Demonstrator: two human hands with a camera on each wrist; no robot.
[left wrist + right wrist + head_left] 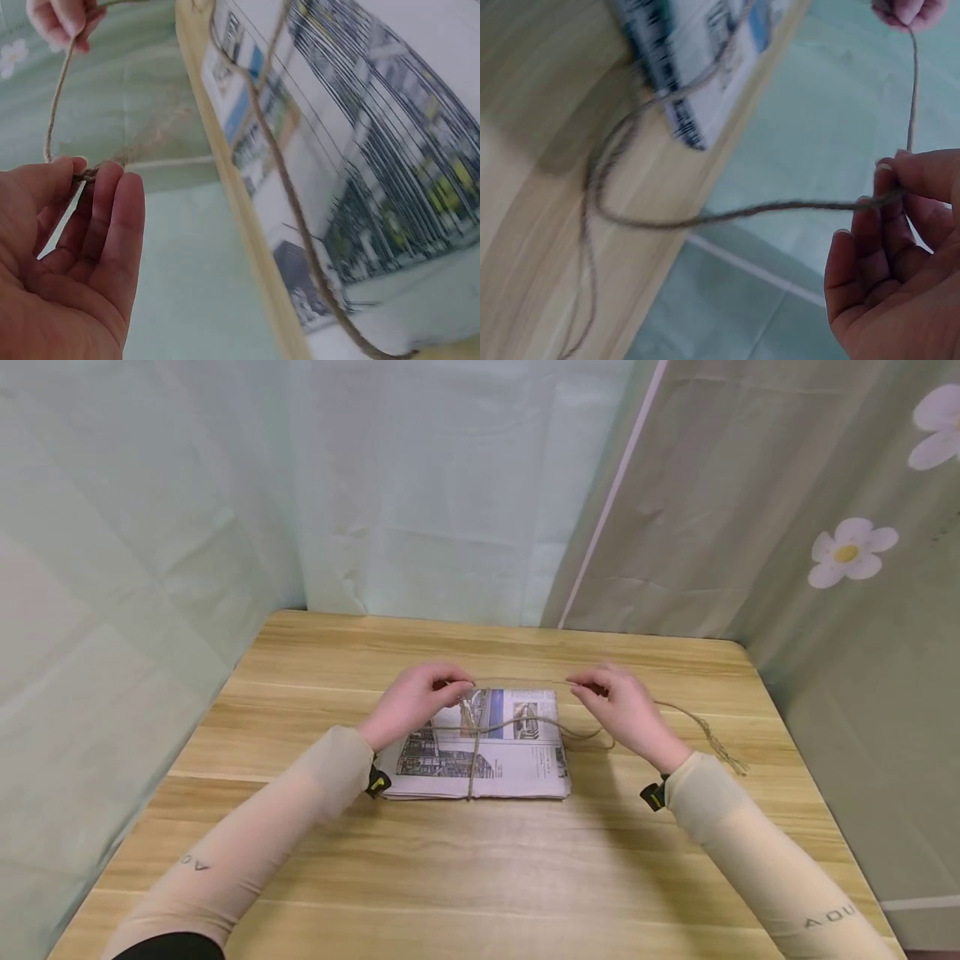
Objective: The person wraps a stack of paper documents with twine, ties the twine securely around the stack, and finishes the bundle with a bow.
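Both arms stretched forward, sleeved to wrists — left hand and right hand raised level, apart, fingertips pinched — palms facing inward.

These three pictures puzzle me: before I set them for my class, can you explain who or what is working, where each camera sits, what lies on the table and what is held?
No machine here: a person works with two bare hands. The wide picture comes from a camera on the person's head, looking down at a wooden table. The two close pictures come from cameras on each wrist, so they look tilted. On the table lies a folded stack of newspaper with brown twine wrapped across it. The left hand pinches one stretch of the twine between thumb and fingers, and the right hand pinches another. The frayed twine end trails on the table beyond the right hand.
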